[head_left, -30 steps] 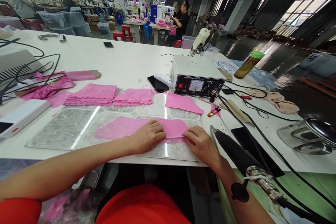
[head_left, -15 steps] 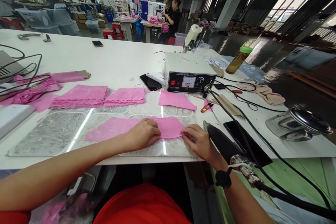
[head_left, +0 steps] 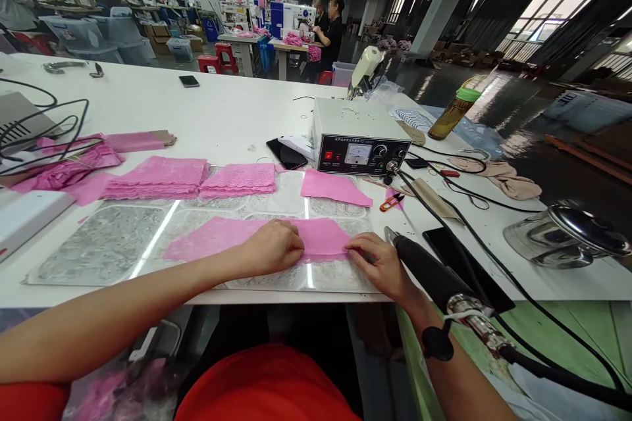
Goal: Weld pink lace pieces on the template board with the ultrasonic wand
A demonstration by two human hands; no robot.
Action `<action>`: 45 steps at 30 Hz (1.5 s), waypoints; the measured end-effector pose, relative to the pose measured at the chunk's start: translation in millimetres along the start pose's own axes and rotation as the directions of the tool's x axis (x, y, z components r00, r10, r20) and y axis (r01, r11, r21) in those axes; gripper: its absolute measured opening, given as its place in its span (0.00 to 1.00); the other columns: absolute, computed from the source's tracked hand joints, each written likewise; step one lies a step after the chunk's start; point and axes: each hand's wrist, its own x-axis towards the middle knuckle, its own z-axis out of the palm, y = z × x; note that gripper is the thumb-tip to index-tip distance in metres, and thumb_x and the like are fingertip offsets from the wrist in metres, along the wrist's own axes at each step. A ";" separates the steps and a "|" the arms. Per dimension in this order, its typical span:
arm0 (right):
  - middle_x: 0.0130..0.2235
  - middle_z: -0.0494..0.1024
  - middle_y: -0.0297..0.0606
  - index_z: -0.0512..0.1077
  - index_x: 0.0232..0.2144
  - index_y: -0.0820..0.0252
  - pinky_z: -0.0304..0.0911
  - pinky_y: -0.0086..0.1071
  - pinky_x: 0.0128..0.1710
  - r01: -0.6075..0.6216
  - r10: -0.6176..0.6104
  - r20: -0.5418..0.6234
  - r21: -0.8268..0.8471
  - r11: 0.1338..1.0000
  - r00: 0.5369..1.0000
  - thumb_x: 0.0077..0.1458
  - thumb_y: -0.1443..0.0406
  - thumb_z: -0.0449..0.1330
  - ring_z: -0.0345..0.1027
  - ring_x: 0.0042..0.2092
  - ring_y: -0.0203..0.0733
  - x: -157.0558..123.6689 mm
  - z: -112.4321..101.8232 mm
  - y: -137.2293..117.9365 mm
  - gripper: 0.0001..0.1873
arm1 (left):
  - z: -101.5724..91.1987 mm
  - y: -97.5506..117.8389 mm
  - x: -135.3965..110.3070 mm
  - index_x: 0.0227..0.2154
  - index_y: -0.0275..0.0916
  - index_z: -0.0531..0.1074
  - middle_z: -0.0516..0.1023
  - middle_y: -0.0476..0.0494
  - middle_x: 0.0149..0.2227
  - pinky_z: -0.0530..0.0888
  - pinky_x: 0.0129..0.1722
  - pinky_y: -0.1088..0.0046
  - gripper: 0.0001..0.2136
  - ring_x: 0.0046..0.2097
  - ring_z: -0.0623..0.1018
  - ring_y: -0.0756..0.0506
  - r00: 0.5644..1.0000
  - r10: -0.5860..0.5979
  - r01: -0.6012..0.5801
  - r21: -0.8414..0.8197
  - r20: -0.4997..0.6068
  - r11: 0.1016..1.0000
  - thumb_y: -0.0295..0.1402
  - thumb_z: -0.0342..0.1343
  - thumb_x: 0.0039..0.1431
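Observation:
A long pink lace piece (head_left: 212, 238) lies flat on a clear glass plate (head_left: 99, 250) at the table's front edge. My left hand (head_left: 274, 247) rests on its middle with fingers curled, pinching the fabric's lower edge. My right hand (head_left: 380, 264) pinches the same piece at its right end. Beside my right wrist lies a black handheld cutting tool (head_left: 434, 276) with a cable. Two stacks of pink lace (head_left: 158, 177) (head_left: 239, 179) and a single pink piece (head_left: 333, 187) lie beyond.
A white control box (head_left: 360, 138) with a meter stands behind, cables running right. Orange snips (head_left: 391, 201), a phone (head_left: 286, 154), a green-capped bottle (head_left: 451, 115) and a metal iron stand (head_left: 567, 237) sit around. People sew at far tables (head_left: 330, 33).
Both hands stayed on the pink lace piece, shifting slightly along its lower edge; the view moved a little.

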 end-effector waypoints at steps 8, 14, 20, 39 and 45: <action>0.35 0.77 0.38 0.74 0.33 0.55 0.69 0.37 0.41 0.036 -0.044 -0.080 -0.088 0.995 0.996 0.59 0.66 0.56 0.71 0.40 0.40 4.3 5.7 1.4 0.06 | 1.7 -0.3 0.3 0.22 0.35 0.74 0.76 0.46 0.26 0.64 0.31 0.76 0.10 0.30 0.73 0.49 0.992 -0.129 0.129 -0.053 0.003 0.990 0.23 0.49 0.53; 0.36 0.76 0.38 0.72 0.33 0.56 0.67 0.35 0.41 0.070 -0.082 -0.066 -0.161 0.985 0.994 0.61 0.65 0.53 0.70 0.40 0.40 21.4 6.0 -6.0 0.08 | -5.4 5.4 0.6 0.22 0.36 0.75 0.76 0.46 0.26 0.63 0.30 0.75 0.09 0.30 0.72 0.48 0.982 -0.183 0.186 -0.106 0.037 0.977 0.25 0.50 0.52; 0.36 0.75 0.39 0.71 0.32 0.56 0.67 0.34 0.41 0.175 -0.183 -0.025 -0.181 0.968 0.983 0.61 0.65 0.52 0.69 0.40 0.40 53.1 13.1 -27.3 0.08 | -11.9 8.3 13.6 0.40 0.35 0.76 0.74 0.49 0.24 0.62 0.26 0.75 0.17 0.27 0.71 0.48 0.967 -0.254 0.250 -0.271 0.023 0.930 0.39 0.62 0.48; 0.40 0.74 0.39 0.74 0.34 0.56 0.70 0.37 0.40 0.153 -0.153 0.179 0.014 0.988 0.972 0.54 0.67 0.57 0.71 0.39 0.39 76.7 78.1 -66.3 0.06 | -24.1 -57.2 -111.0 0.23 0.37 0.62 0.73 0.49 0.19 0.75 0.24 0.79 0.07 0.20 0.74 0.53 0.483 -0.873 0.386 -0.881 -0.062 0.275 0.29 0.51 0.54; 0.38 0.75 0.39 0.75 0.31 0.57 0.67 0.35 0.37 0.139 -0.112 0.252 -0.090 0.986 0.961 0.52 0.69 0.56 0.70 0.37 0.39 89.4 99.4 -74.1 0.07 | -17.4 -58.9 -131.0 0.21 0.36 0.65 0.76 0.47 0.21 0.74 0.24 0.77 0.06 0.22 0.76 0.51 0.513 -0.857 0.456 -0.831 -0.047 0.319 0.28 0.49 0.51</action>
